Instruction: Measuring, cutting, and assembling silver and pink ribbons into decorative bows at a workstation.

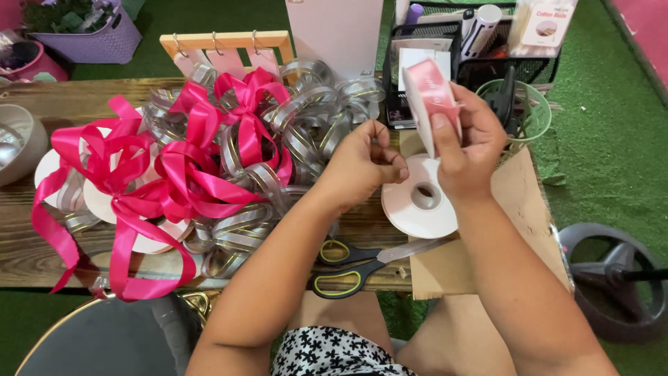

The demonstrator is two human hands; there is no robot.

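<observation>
A wooden table (42, 244) fills the left and middle of the frame. On it lies a heap of hot-pink ribbon bows (149, 174) mixed with silver-grey ribbon loops (313, 104). Right of centre a white ribbon spool (417, 209) lies flat, and black-and-yellow scissors (355, 261) lie below it near the table's front edge.

The pale pink ribbon (430, 94) is held above the spool, upper right of centre. Its long axis runs roughly up and down the frame, tilted a little left at the top. The right hand (470, 146) grips it, thumb pressed on its lower end. The left hand (362, 163) sits just left of and below the ribbon, fingers curled shut, apparently pinching something thin, though the view is too poor to tell what.

At the upper right a black mesh organiser (487, 66) holds cards and tubes. Beside it, a green basket (536, 111) holds a dark tool.
</observation>
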